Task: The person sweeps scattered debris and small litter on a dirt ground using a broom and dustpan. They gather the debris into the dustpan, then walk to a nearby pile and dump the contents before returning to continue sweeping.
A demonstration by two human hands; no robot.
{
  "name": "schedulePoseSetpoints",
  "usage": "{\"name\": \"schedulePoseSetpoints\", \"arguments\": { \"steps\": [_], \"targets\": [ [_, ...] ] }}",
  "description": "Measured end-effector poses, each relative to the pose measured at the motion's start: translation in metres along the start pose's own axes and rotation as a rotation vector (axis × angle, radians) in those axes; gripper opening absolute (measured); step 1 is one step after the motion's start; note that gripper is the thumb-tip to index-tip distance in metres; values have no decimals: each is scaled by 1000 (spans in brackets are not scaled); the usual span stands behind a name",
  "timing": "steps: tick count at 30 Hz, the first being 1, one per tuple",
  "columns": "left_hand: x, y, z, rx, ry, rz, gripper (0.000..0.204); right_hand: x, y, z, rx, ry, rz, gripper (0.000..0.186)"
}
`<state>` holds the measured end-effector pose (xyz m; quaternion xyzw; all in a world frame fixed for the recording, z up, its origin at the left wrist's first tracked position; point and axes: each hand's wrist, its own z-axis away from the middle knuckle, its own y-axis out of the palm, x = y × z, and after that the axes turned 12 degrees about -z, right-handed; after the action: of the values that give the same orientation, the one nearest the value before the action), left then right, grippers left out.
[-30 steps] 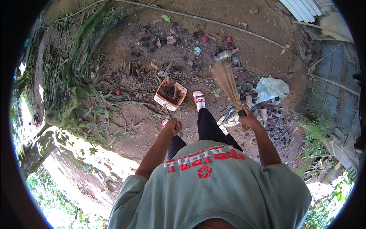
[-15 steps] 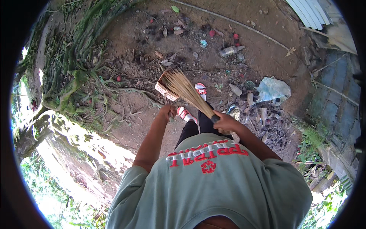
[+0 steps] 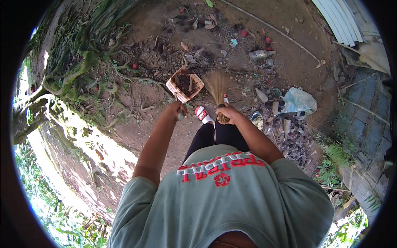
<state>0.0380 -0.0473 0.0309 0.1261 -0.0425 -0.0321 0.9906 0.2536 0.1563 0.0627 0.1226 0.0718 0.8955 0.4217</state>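
One broom (image 3: pixel 216 87), soil (image 3: pixel 292 69) (littered), mossy roots (image 3: pixel 77 71)

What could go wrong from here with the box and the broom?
The open box holds loose dark debris; if the left hand tilts its handle, some may spill. The broom in the right hand reaches close to the box, so a wide stroke might bump it. Tree roots lie to the left, where a step could catch.
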Motion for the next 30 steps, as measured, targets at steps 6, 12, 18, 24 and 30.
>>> {"name": "schedulePoseSetpoints", "arguments": {
  "steps": [6, 12, 18, 24, 30],
  "targets": [
    [-19, 10, -30, 106, -28, 69, 13, 0, 1, 106, 76, -93, 187, 94],
    [-34, -2, -45, 148, -40, 129, 10, 26, 37, 20, -113, -60, 186, 98],
    [-41, 5, -58, 190, 43, 148, 4, 13, 79, 37, 145, 4, 190, 78],
    [-51, -25, 54, 302, 124, 108, 15, 56, 4, 146, 102, -16, 254, 90],
    [-74, -28, 116, 343, -17, 6, 28, 120, -102, 143, -62, -311, -202, 71]
  ]
}}
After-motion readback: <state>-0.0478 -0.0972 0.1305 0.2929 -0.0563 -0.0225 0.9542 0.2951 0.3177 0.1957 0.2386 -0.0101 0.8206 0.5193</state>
